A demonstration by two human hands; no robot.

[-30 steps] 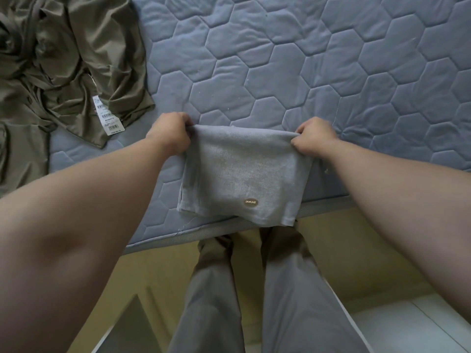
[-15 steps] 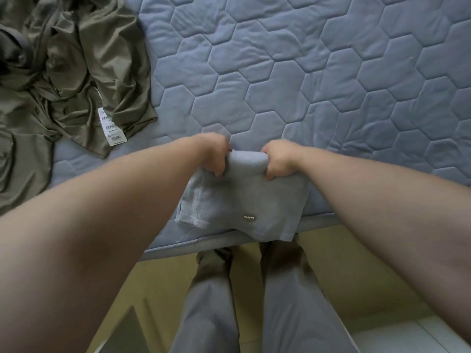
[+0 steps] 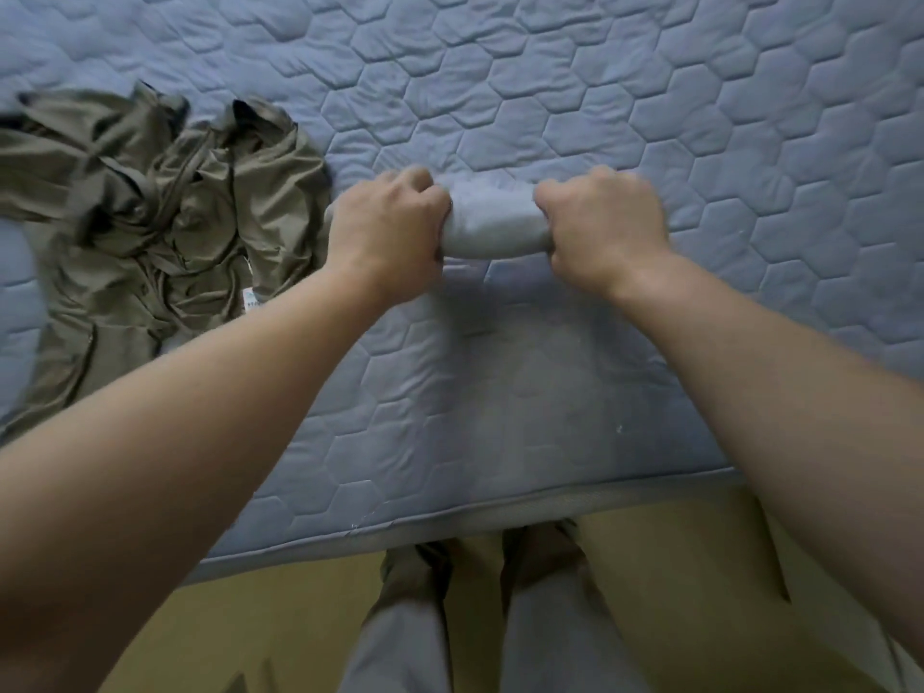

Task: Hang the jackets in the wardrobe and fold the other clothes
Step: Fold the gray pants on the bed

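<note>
- Watching the head feed from my station, I see the bed [image 3: 650, 117] filling the upper view: a blue-grey quilted mattress stitched in hexagons.
- The grey garment [image 3: 495, 225] is bundled into a short, thick roll. It lies crosswise on the bed, a little toward 12 o'clock from the middle of the view and well back from the bed's near edge.
- The left hand [image 3: 385, 237] is on the roll's 9 o'clock end, knuckles up, its fingers [image 3: 425, 192] curled down over the cloth and grasping it.
- The right hand [image 3: 600, 227] takes the 3 o'clock end the same way, its fingers [image 3: 555, 202] wrapped over the fabric.
- Only the middle stretch of the roll shows between the two fists.
- Both hands are slightly blurred, so I cannot tell how the thumbs lie.
- An olive garment [image 3: 165, 232] lies crumpled on the bed at 10 o'clock, just beside the left hand. I cannot tell whether they touch.
- A white tag [image 3: 250, 298] shows at the olive garment's near edge, partly hidden behind the left forearm.
- At 6 o'clock, below the bed's edge, grey trouser legs [image 3: 400, 642] stand against a yellowish area [image 3: 280, 617]. I cannot tell whether that area is floor or bed base.
</note>
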